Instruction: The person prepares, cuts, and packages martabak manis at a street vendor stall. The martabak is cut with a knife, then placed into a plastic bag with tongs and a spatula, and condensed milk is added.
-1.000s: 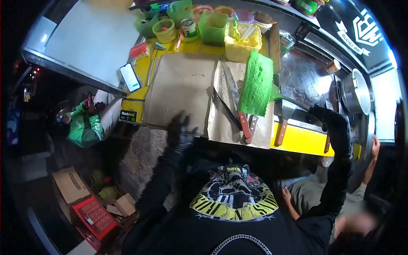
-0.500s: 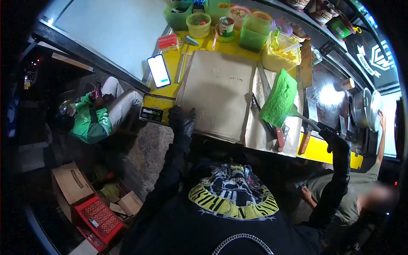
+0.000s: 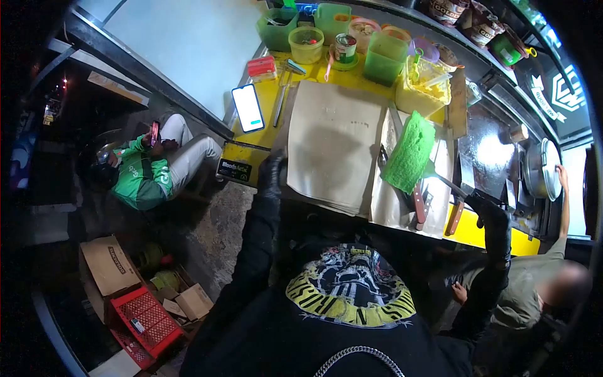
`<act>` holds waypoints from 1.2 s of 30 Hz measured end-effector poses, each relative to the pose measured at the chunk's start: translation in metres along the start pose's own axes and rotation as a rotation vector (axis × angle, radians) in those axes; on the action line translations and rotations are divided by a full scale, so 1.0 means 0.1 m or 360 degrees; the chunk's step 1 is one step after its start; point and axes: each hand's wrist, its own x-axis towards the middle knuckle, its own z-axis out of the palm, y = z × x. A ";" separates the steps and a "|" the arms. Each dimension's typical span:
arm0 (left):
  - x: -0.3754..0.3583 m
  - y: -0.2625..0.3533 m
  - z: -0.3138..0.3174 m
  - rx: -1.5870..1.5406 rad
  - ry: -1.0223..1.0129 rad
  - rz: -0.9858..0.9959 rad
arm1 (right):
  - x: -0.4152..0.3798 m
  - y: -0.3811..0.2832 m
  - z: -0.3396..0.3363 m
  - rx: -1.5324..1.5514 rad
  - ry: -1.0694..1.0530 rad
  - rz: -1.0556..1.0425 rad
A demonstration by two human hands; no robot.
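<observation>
My right hand (image 3: 492,213), in a black glove, grips a spatula (image 3: 450,185) by its handle. Its blade is under a thick, bright green slab of cake (image 3: 410,153), held tilted over a second sheet of paper (image 3: 392,210) and some knives (image 3: 419,204). To the left lies a stack of brown paper (image 3: 336,147), the slab's near side hanging close to its right edge. At the stack's lower left corner my gloved left hand (image 3: 272,173) closes on the paper's edge; the dark glove partly hides its fingers.
A lit phone (image 3: 248,108) lies left of the paper. Tubs, a can (image 3: 344,48) and a yellow spread container (image 3: 424,91) line the back. At right are a dark griddle (image 3: 483,147) and a pot (image 3: 541,169) touched by another person's hand (image 3: 562,176). A seated person (image 3: 144,166) is at left.
The view has shifted slightly, moving most things right and down. The green slab has come a little left, toward the paper stack. My left hand's thumb and fingers have drawn together at the paper's edge.
</observation>
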 end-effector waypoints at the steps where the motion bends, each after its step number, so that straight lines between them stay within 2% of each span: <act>1: -0.18 0.25 0.08 -0.0002 0.0003 0.0002 | -0.01 0.02 0.00 0.0127 -0.0020 -0.0008; 3: -0.52 0.55 0.17 -0.1063 0.0155 -0.0376 | -0.02 0.09 0.05 0.0115 -0.0012 -0.0036; 6: -0.66 0.11 0.06 -0.1230 0.0154 -0.0320 | -0.01 0.05 0.02 0.0070 -0.0074 -0.0044; 7: -0.73 0.09 0.03 -0.1400 -0.0054 -0.0483 | -0.02 0.04 -0.01 0.0037 -0.0149 -0.0024; 8: -0.78 0.06 0.03 -0.1403 -0.0057 -0.0480 | -0.03 0.11 -0.01 0.0036 -0.0146 -0.0026; 10: -0.89 0.10 0.10 -0.1382 -0.0276 -0.0468 | -0.06 0.25 0.02 0.0472 -0.0066 0.0031; 11: -0.91 0.10 0.19 -0.1468 -0.0205 -0.0404 | -0.07 0.27 0.00 0.0475 -0.0067 0.0028; 12: -0.94 0.13 0.32 -0.1467 -0.0203 -0.0397 | -0.06 0.19 -0.02 0.0398 -0.0079 0.0003; 14: -1.01 0.15 0.55 -0.1003 -0.0146 -0.0242 | -0.05 0.13 -0.05 0.0328 -0.0089 -0.0034; 16: -0.88 -0.19 0.55 -0.0879 -0.0047 -0.0234 | -0.05 0.15 -0.07 0.0705 -0.0067 -0.0054; 18: -0.82 -0.30 0.56 -0.0698 0.0257 -0.0400 | 0.00 0.29 -0.06 0.0574 -0.0107 -0.0058; 20: -0.88 -0.27 0.52 -0.1019 -0.0079 -0.0307 | 0.08 0.23 -0.17 0.0336 -0.0203 -0.0114; 22: -1.10 -0.18 0.38 -0.1028 -0.0129 -0.0396 | 0.18 0.36 -0.22 0.0300 -0.0238 -0.0225; 23: -1.24 -0.17 0.30 -0.1029 -0.0109 -0.0378 | 0.25 0.45 -0.22 0.0351 -0.0243 -0.0361; 25: -1.67 -0.04 0.26 -0.1122 0.0080 -0.0315 | 0.39 0.57 -0.25 0.0336 -0.0355 -0.0360; 26: -1.86 -0.11 0.13 -0.1152 0.0060 -0.0262 | 0.45 0.56 -0.25 0.0313 -0.0419 -0.0401; 28: -2.40 0.06 0.09 -0.1125 0.0144 -0.0344 | 0.58 0.64 -0.21 0.0403 -0.0512 -0.0262; 31: -3.10 -0.20 -0.37 -0.0918 0.0305 -0.0343 | 0.70 0.68 -0.13 0.0363 -0.0515 -0.0348; 32: -3.37 -0.01 -0.41 -0.1009 0.0314 -0.0349 | 0.71 0.68 -0.11 0.0379 -0.0530 -0.0327; 33: -3.60 -0.04 -0.69 -0.0875 0.0514 -0.0403 | 0.67 0.60 -0.09 0.0410 -0.0509 -0.0366; 34: -3.87 0.87 -0.15 -0.0953 0.0619 -0.0359 | 0.66 0.57 -0.10 0.0397 -0.0522 -0.0389; 35: -4.06 0.70 -0.73 -0.0437 0.0846 -0.0527 | 0.63 0.52 -0.10 0.0382 -0.0537 -0.0413; 36: -4.20 0.90 -0.84 -0.0366 0.0825 -0.0347 | 0.58 0.49 -0.09 0.0370 -0.0549 -0.0428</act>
